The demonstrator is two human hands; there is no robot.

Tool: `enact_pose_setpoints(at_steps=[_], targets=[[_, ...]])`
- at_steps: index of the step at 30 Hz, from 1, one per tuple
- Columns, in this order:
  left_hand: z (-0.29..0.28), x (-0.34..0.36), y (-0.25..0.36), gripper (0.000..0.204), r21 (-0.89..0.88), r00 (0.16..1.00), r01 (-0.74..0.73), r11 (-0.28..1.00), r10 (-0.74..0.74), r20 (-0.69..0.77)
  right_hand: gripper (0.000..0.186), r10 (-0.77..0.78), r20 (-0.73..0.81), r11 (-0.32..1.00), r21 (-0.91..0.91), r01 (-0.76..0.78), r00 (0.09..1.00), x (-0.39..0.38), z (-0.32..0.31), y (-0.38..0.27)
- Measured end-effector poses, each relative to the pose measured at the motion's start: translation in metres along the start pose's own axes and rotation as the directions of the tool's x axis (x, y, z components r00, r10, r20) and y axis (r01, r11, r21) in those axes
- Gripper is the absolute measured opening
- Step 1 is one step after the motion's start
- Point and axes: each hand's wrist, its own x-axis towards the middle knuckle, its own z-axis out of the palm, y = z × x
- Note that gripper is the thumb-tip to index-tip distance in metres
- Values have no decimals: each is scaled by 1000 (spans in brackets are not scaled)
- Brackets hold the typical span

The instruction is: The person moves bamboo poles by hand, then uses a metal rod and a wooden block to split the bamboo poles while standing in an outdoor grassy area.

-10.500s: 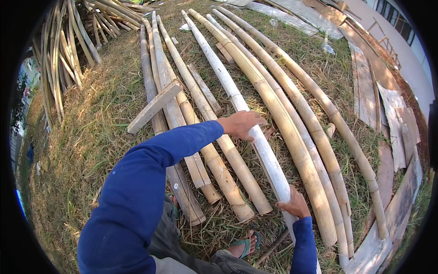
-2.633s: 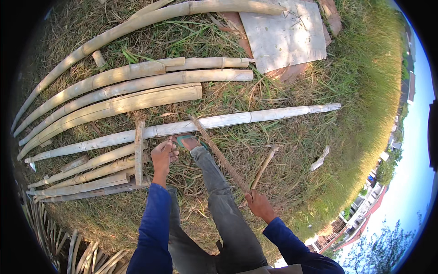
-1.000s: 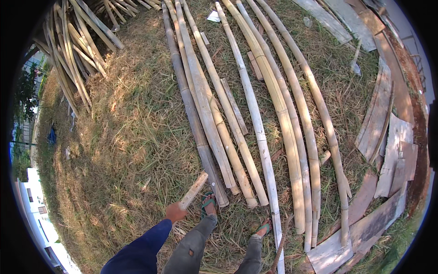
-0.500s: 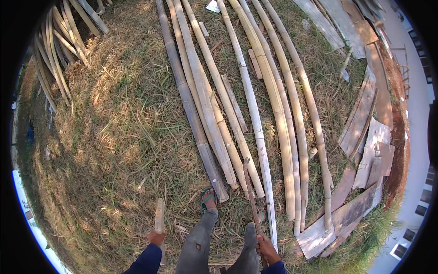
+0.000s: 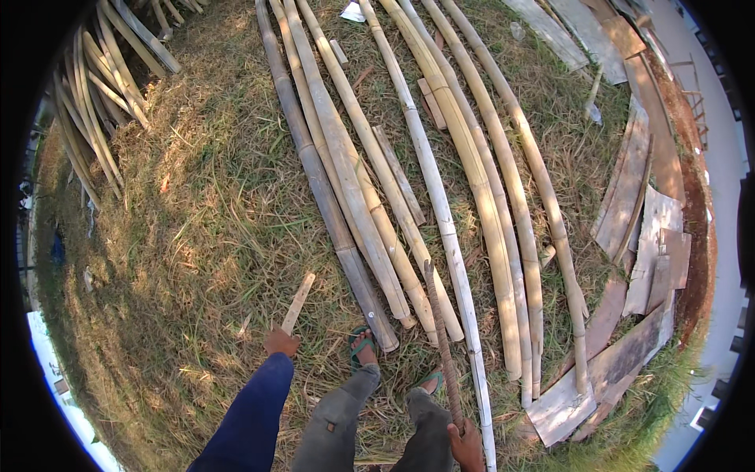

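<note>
My left hand (image 5: 281,341) is closed round a short, flat piece of wood (image 5: 298,302), held over the grass and pointing up and to the right. A dark blue sleeve covers that arm. At the lower edge my right hand (image 5: 465,446) grips a long, rusty, ribbed steel bar (image 5: 443,346), whose far end reaches over the near ends of the bamboo poles. Long bamboo poles (image 5: 495,259) lie side by side ahead of me. A dark grey pole (image 5: 330,208) is leftmost among them, and a whitish one (image 5: 440,204) runs beside the bar.
More bamboo poles (image 5: 94,102) are heaped at the far left. Worn boards and sheets (image 5: 621,350) line the right side, next to a strip of red soil (image 5: 696,259). Dry grass (image 5: 212,228) covers the ground. My sandalled feet (image 5: 363,348) stand by the pole ends.
My left hand has moved forward, tilting the wood piece to the right. My right hand has shifted slightly right and lower with the steel bar. Both feet remain by the pole ends.
</note>
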Motion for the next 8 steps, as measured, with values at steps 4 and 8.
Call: enact_pose_setpoints(at_steps=[4, 8], targets=[[-19, 10, 141, 59, -370, 942, -301, 879, 334, 29, 62, 149, 139, 989, 2, -151, 979, 23, -3, 43], [7, -25, 305, 45, -686, 878, -301, 663, 474, 73, 48, 35, -67, 984, 175, -23, 997, 75, 17, 103]])
